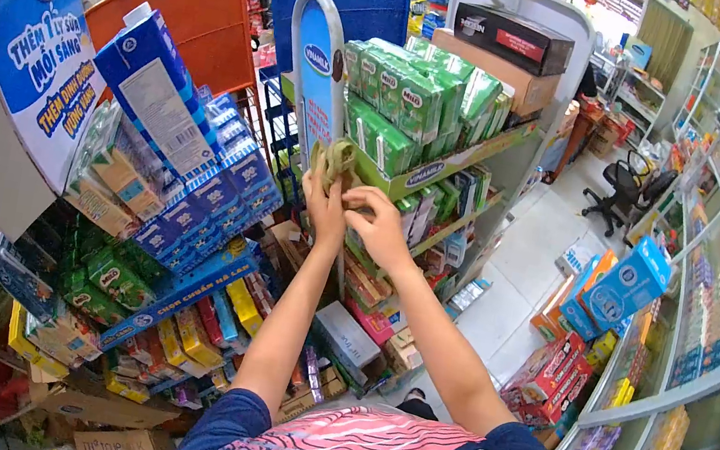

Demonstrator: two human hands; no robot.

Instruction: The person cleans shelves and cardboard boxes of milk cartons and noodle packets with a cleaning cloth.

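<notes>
My left hand (326,210) reaches up to the edge of a milk shelf, its fingers closed on a bunched olive-green cloth (341,158). The cloth lies against the rounded white metal frame (302,18) at the shelf's side. Close beside it is my right hand (381,231), fingers bent toward the left hand, with a gap between thumb and fingers. Nothing shows in that gap; its fingertips are partly hidden near the cloth. Just beyond both hands, green Milo packs (395,89) stand on the top shelf behind a Vinamilk-marked edge strip (430,172).
Left of me, a rack holds blue milk packs (214,193) and a large blue-and-white carton (160,90). Boxes (548,377) stand on the floor at right, beside glass-fronted shelves (695,306). A black office chair (622,186) stands farther back in the tiled aisle (501,285).
</notes>
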